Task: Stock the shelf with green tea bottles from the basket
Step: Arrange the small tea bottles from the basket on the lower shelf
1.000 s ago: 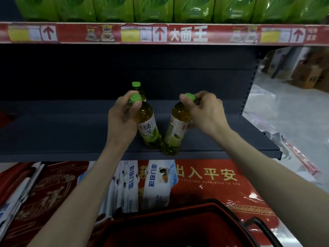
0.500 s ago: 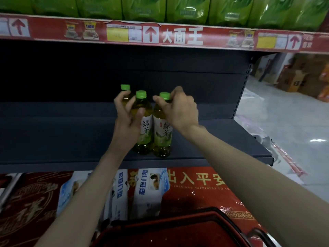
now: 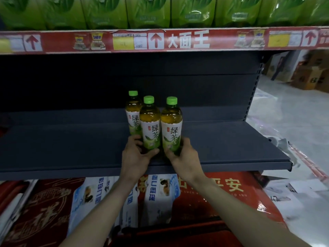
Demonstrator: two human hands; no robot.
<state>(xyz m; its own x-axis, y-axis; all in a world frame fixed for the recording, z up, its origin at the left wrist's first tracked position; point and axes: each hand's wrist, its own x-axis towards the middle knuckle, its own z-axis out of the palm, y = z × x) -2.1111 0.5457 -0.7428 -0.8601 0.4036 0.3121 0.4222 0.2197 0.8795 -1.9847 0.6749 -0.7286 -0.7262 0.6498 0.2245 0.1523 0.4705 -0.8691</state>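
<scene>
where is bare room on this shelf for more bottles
Bare shelf runs left of the back bottle to the frame's edge, and right of the right bottle to the shelf's end. Crowded at centre: left hand grips the middle bottle, right hand the right bottle.

Green packets (image 3: 149, 12) above; cardboard boxes (image 3: 310, 78).

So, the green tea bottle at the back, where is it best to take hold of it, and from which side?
I would take the back bottle by its neck under the cap, from above. It stands upright, and the middle bottle, gripped by the left hand, partly covers its body; the right hand grips the right bottle.
</scene>
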